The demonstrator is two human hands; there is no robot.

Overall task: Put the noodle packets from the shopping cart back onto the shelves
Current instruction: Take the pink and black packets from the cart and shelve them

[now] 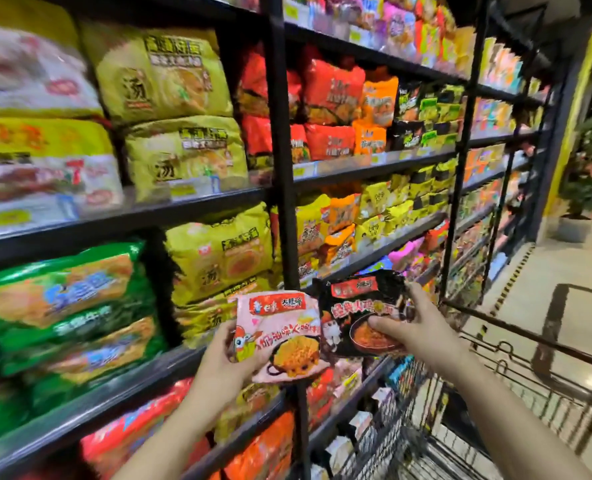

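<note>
Shelves (pixel 197 199) left; shopping cart (pixel 495 393) right; 2 noodle packets (pixel 280 336) side by side between.

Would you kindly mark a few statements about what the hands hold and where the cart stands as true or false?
1. The left hand holds a pink noodle packet. True.
2. The right hand is empty. False: it grips a black noodle packet.
3. The shopping cart stands to the person's right, beside the shelves. True.
4. Both packets already lie on a shelf. False: both are held in the air in front of the shelves.
5. The large green packs sit on the left side of the shelves. True.
</note>
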